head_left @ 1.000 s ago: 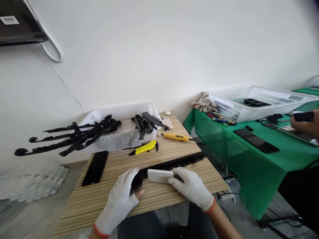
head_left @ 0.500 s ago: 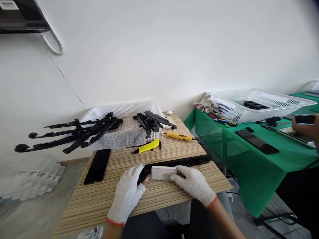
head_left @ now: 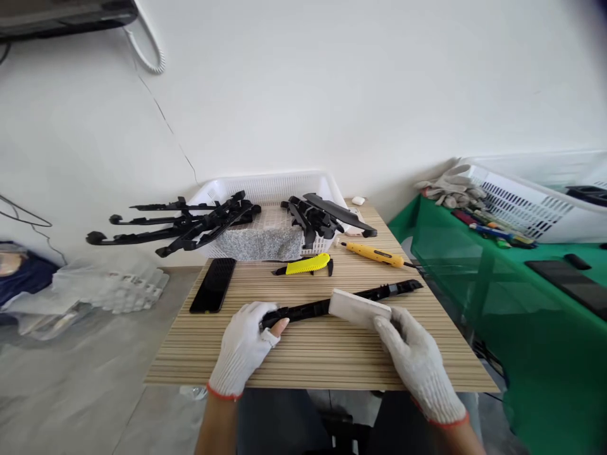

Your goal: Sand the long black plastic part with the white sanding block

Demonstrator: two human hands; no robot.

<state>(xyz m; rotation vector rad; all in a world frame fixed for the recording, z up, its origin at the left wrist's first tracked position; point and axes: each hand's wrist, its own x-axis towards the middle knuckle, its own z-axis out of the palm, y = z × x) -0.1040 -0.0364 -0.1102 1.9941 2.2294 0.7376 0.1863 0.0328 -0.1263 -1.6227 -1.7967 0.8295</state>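
A long, narrow black plastic strip lies across the wooden table. My left hand, in a white knit glove with the thumb tip bare, grips the strip's left end. In my right hand, gloved too, a flat white rectangular block is pinched by its right end between thumb and fingers. The block is tilted and overlaps the middle of the strip; whether it touches cannot be made out. Behind the strip rest a yellow utility knife and a yellow pen-shaped tool with a cord.
A white basket at the back holds several black plastic parts, some sticking out left. A grey cloth hangs over its front. A black phone lies at the left. Rightward stands a green-covered table with gloves, pens and another basket.
My view has turned right-to-left, bringing more floor into sight. My right hand has moved right along the strip with the white block, which is now more tilted. The left hand still grips the strip's end.
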